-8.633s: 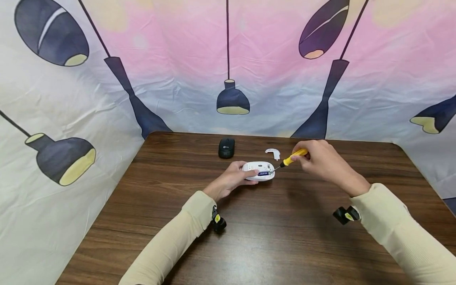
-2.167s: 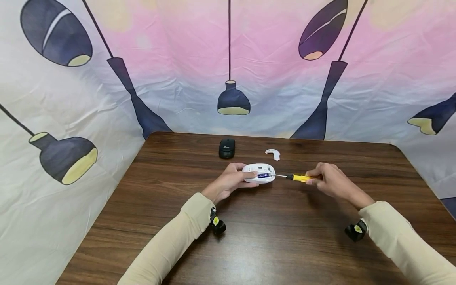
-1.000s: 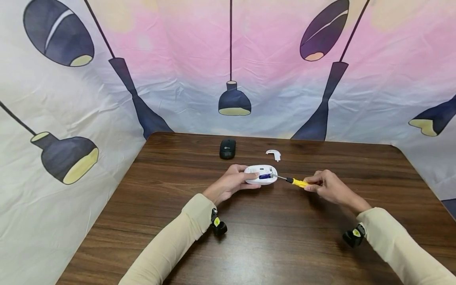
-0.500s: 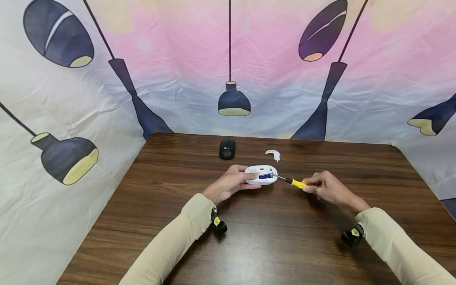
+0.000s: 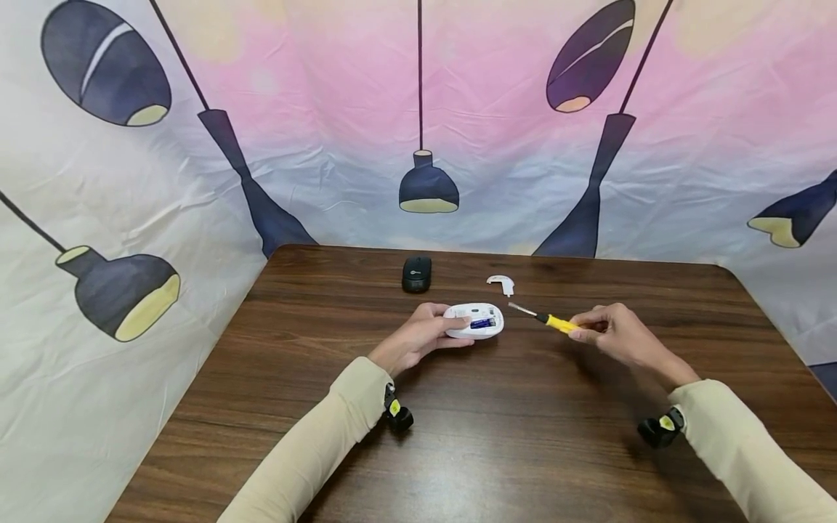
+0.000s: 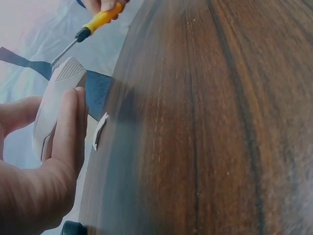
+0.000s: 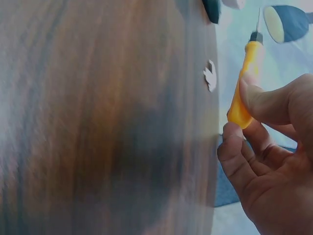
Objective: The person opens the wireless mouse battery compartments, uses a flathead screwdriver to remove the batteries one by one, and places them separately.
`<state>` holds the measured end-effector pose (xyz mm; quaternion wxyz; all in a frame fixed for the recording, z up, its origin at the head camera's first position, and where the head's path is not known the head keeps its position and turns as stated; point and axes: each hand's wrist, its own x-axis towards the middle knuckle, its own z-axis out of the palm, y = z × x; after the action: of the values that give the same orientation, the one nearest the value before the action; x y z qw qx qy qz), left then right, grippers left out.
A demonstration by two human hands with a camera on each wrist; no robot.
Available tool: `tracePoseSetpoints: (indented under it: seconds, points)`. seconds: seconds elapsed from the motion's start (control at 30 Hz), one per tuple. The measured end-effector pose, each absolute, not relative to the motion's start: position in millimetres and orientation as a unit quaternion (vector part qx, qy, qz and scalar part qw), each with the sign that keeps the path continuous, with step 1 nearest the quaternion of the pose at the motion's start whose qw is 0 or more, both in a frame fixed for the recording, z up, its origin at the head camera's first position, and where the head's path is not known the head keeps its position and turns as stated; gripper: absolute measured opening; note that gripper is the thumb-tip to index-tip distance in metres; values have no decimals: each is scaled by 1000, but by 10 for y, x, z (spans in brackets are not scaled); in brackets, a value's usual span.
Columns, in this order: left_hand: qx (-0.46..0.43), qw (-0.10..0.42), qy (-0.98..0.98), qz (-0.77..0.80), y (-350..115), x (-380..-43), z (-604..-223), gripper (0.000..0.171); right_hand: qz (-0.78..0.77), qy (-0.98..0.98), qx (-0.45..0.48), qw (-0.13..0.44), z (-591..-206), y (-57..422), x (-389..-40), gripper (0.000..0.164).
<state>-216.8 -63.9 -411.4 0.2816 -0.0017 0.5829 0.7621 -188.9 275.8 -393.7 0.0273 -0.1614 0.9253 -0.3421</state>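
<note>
My left hand (image 5: 421,335) grips a white computer mouse (image 5: 495,330) with its underside turned up, the thumb lying across that face. A blue battery (image 5: 482,323) sits in the open compartment of the mouse. My right hand (image 5: 615,332) pinches the yellow handle of a screwdriver (image 5: 561,324) between thumb and fingers. Its metal shaft points left, with the tip apart from the mouse, just off its right end in the head view. In the right wrist view the thumb presses along the screwdriver handle (image 7: 252,61). The left wrist view shows the mouse (image 6: 58,103) edge-on above the table.
On the wooden table (image 5: 497,436), a white curved battery cover (image 5: 503,282) lies behind the white mouse. A black computer mouse (image 5: 416,274) stands at the back, left of the cover. A printed cloth (image 5: 497,181) hangs behind the table's far edge.
The screwdriver tip has come out of the battery compartment and moved to the right and slightly up with my right hand. The white mouse stays in my left hand, shifted slightly left.
</note>
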Motion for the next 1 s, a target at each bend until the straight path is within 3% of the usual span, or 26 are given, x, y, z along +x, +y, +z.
tracePoseSetpoints:
  seconds: [0.43,1.0]
  points:
    - [7,286,574,767,-655,-2147,-4105,43,-314,945,-95,2,-3855,2964,-1883,28]
    - [5,291,580,761,-652,-2135,-4103,45,-324,945,15,39,-4041,3096,-1831,32]
